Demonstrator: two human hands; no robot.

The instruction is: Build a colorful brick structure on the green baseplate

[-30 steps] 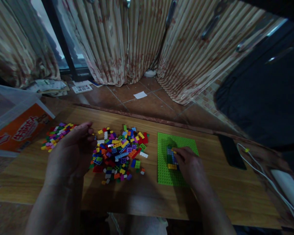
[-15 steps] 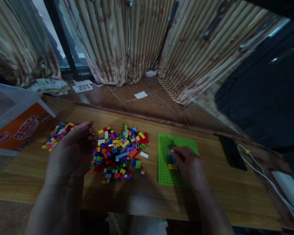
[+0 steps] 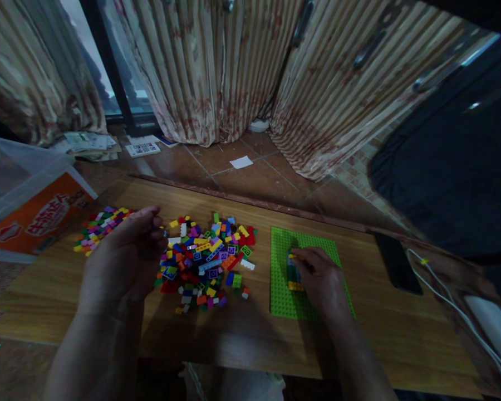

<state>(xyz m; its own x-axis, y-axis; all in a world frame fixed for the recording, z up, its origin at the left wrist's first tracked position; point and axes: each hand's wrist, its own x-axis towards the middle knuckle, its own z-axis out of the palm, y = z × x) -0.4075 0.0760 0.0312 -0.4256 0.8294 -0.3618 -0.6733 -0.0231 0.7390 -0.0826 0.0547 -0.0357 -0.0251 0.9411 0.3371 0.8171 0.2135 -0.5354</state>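
Note:
My right hand (image 3: 320,274) is over the green baseplate (image 3: 280,301), its thumb and fingers pinched on a small yellow brick (image 3: 292,256). Just below the fingertips, blue and green bricks (image 3: 291,272) sit on the plate, with a yellow brick row (image 3: 294,286) at their near end. The hand covers part of this build. My left hand (image 3: 127,259) hovers at the left side of the large pile of loose bricks (image 3: 211,259). Its fingers are curled in, and whatever they hold, if anything, is hidden.
A second heap of small bricks (image 3: 102,225) lies behind my left hand, by a clear plastic box (image 3: 45,217) with an orange label. Right of the baseplate are a black phone (image 3: 396,263), a white cable (image 3: 446,303) and a white power strip (image 3: 490,323).
My right hand has shifted slightly on the build, and the yellow brick in its fingertips has moved a little left. My left hand stays almost still. The view has turned slightly.

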